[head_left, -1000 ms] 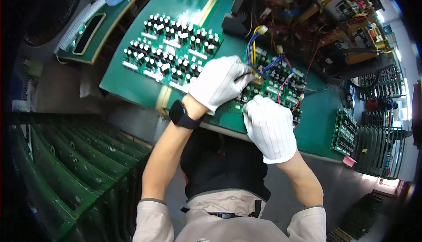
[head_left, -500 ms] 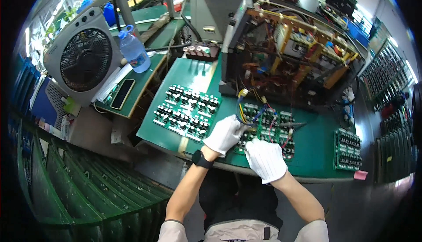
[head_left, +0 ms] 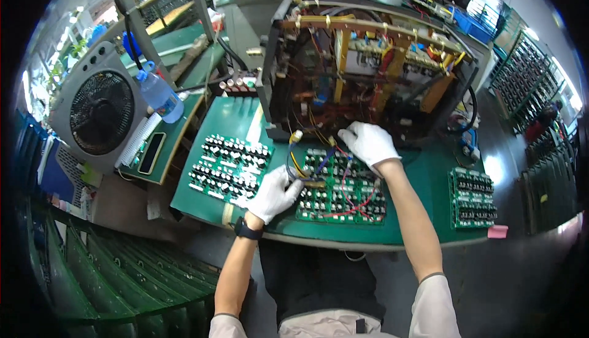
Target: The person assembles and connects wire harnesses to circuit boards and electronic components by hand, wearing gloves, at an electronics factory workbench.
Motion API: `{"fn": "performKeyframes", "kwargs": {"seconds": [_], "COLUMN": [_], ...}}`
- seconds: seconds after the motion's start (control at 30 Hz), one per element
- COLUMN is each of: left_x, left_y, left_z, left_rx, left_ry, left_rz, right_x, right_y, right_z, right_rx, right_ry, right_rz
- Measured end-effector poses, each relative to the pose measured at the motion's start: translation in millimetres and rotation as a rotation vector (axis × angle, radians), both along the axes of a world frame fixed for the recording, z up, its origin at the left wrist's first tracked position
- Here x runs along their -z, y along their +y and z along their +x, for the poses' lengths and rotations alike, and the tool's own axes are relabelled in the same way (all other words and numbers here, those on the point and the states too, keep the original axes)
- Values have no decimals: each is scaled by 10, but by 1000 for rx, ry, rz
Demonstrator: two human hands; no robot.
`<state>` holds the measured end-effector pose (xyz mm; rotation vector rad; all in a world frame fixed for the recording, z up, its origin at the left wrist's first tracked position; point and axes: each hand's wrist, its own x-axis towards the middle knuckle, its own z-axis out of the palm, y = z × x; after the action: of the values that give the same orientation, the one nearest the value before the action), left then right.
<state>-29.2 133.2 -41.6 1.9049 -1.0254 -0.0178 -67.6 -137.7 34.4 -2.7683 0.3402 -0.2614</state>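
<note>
Both my hands wear white gloves. My left hand [head_left: 275, 194] is at the left edge of the middle circuit board [head_left: 340, 206], its fingers closed around the lower end of a yellow, blue and black wire bundle [head_left: 291, 154]. That bundle hangs from a pale connector [head_left: 296, 136] in front of an opened electrical unit [head_left: 368, 80]. My right hand [head_left: 370, 146] is raised above the board's far edge, close to the unit's lower front. Its fingers are bent together; what they hold is hidden. Red wires [head_left: 356, 208] loop across the board below it.
Another populated board [head_left: 228, 169] lies at left on the green bench [head_left: 190, 197]; stacked boards [head_left: 472, 200] stand at right beside a pink tag [head_left: 497, 232]. Farther left are a fan [head_left: 101, 114], a water bottle [head_left: 161, 95] and a phone [head_left: 152, 152]. Green racks [head_left: 104, 270] stand lower left.
My right hand has moved up and away from the board's near part toward the unit. My left hand stays at the wires by the board's left side. The whole view has shifted.
</note>
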Motion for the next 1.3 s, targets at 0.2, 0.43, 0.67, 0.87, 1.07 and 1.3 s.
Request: {"fn": "performKeyframes", "kwargs": {"seconds": [0.2,0.43,0.67,0.87,1.07,1.3], "left_x": [-2,-39,26,-3,-20,-75], "left_y": [-70,-26,-24,-31,-57,-88], "left_z": [-72,-44,-31,-77,-16,-65], "left_rx": [-21,-26,-31,-23,1,3], "left_ry": [3,-11,3,-7,124,133], "left_rz": [63,41,20,-5,-13,38], "right_x": [387,23,-233,-286,-449,-291], "right_y": [24,136,270,292,262,320], "right_z": [294,124,-4,-36,-115,-74], "right_rx": [-3,-90,-429,-458,-466,-568], "right_ry": [39,-97,-299,-229,-227,-454], "right_rz": [143,600,506,480,510,466]}}
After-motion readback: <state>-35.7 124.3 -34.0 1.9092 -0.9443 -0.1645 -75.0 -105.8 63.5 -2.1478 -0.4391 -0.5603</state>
